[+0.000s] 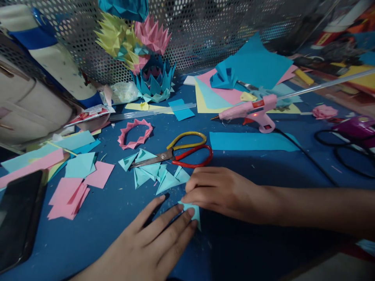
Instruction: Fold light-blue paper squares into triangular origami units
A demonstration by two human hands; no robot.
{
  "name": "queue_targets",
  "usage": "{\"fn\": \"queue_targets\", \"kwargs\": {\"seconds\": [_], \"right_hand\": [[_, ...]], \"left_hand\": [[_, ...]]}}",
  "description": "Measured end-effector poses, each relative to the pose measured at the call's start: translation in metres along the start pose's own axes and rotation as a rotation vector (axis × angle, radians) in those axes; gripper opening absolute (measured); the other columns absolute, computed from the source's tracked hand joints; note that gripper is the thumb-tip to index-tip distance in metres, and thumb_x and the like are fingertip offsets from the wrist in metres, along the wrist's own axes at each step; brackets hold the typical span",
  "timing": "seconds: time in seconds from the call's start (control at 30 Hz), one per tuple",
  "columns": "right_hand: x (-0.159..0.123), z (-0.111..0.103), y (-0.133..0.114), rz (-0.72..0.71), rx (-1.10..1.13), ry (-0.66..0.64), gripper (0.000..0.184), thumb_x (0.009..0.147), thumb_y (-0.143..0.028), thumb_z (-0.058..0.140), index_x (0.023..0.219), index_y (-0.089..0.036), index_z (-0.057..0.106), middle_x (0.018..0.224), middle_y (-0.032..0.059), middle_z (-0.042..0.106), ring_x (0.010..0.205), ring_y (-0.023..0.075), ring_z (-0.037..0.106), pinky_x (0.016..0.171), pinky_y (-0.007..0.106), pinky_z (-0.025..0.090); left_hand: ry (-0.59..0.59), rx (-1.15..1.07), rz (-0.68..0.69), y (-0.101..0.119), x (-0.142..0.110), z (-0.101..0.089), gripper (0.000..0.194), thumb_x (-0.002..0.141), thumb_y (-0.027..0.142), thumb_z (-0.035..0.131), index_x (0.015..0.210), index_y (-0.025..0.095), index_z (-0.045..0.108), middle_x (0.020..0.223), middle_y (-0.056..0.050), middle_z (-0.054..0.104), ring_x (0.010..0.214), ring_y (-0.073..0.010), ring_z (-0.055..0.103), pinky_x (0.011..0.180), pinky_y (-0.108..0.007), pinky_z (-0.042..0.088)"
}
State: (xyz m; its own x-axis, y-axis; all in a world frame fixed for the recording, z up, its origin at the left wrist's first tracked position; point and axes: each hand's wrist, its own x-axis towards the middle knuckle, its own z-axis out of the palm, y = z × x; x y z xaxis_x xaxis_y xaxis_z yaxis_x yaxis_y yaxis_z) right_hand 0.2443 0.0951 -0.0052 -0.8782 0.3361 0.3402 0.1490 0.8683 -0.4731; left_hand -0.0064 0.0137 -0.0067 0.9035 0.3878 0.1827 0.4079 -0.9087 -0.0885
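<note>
Small light-blue folded paper piece (195, 214): on blue tabletop (234, 249), which extends nearside of the grip. Left hand (158, 234): fingers spread, tips on paper. Right hand (219, 191): curled at far edge, pinch indiscernible. Just beyond: light-blue paper triangles (171, 181).

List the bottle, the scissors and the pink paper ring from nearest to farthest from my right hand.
From your right hand:
1. Scissors: just beyond it, red handle close by.
2. Pink paper ring: farther left, past the blades.
3. Bottle: back left, against the perforated panel.
</note>
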Motion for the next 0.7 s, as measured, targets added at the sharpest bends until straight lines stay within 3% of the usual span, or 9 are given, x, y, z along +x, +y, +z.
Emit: {"fn": "queue_targets", "kwargs": {"seconds": [0.1,0.23,0.33,0.43,0.6,0.7], "right_hand": [[-0.001,-0.001,0.0,-0.014,-0.025,0.013,0.023,0.103,-0.015,0.042,0.108,-0.014,0.064,0.098,0.0066,0.066,0.085,0.013,0.054,0.08,0.027,0.049],[0.001,-0.003,0.0,-0.065,-0.103,-0.006,0.025,0.104,-0.013,0.041,0.104,-0.015,0.065,0.1,0.0059,0.067,0.088,0.0131,0.054,0.082,0.028,0.048],[0.003,-0.004,0.0,-0.085,-0.155,-0.031,0.027,0.103,-0.013,0.041,0.096,-0.015,0.066,0.101,0.0054,0.067,0.088,0.0133,0.053,0.083,0.028,0.049],[0.006,-0.007,0.001,-0.088,-0.164,-0.066,0.028,0.104,-0.016,0.043,0.09,-0.016,0.067,0.104,0.0047,0.068,0.09,0.0137,0.054,0.084,0.028,0.048],[0.007,-0.016,0.006,-0.14,-0.184,-0.134,0.019,0.103,-0.024,0.05,0.104,-0.02,0.069,0.108,0.0009,0.068,0.095,0.0153,0.055,0.084,0.033,0.044],[0.005,-0.02,0.008,-0.131,-0.141,-0.111,0.015,0.1,-0.029,0.057,0.105,-0.022,0.069,0.106,-0.0004,0.068,0.097,0.0161,0.053,0.081,0.033,0.041]], "left_hand": [[0.078,0.007,-0.033,-0.002,0.001,-0.005,0.053,0.108,0.049,0.027,0.136,0.018,0.06,0.14,-0.004,0.059,0.135,-0.0224,0.046,0.126,-0.048,0.004],[-0.015,-0.012,-0.049,-0.002,0.001,-0.008,0.059,0.104,0.058,0.031,0.139,0.019,0.058,0.132,-0.004,0.064,0.13,-0.02,0.05,0.127,-0.041,0.005],[0.051,-0.045,-0.132,0.002,-0.001,-0.002,0.058,0.105,0.058,0.028,0.138,0.021,0.059,0.124,-0.005,0.067,0.126,-0.022,0.053,0.125,-0.046,0.007],[0.115,-0.054,-0.188,0.006,-0.005,0.007,0.054,0.106,0.054,0.028,0.139,0.023,0.057,0.13,-0.009,0.063,0.131,-0.0249,0.049,0.124,-0.05,0.012],[0.069,-0.028,-0.178,0.009,-0.008,0.011,0.055,0.105,0.055,0.029,0.144,0.023,0.052,0.134,-0.011,0.06,0.134,-0.0274,0.047,0.123,-0.052,0.012],[0.07,-0.004,-0.165,0.008,-0.007,0.009,0.056,0.106,0.055,0.028,0.144,0.023,0.053,0.136,-0.011,0.06,0.131,-0.0264,0.049,0.123,-0.051,0.009]]}}
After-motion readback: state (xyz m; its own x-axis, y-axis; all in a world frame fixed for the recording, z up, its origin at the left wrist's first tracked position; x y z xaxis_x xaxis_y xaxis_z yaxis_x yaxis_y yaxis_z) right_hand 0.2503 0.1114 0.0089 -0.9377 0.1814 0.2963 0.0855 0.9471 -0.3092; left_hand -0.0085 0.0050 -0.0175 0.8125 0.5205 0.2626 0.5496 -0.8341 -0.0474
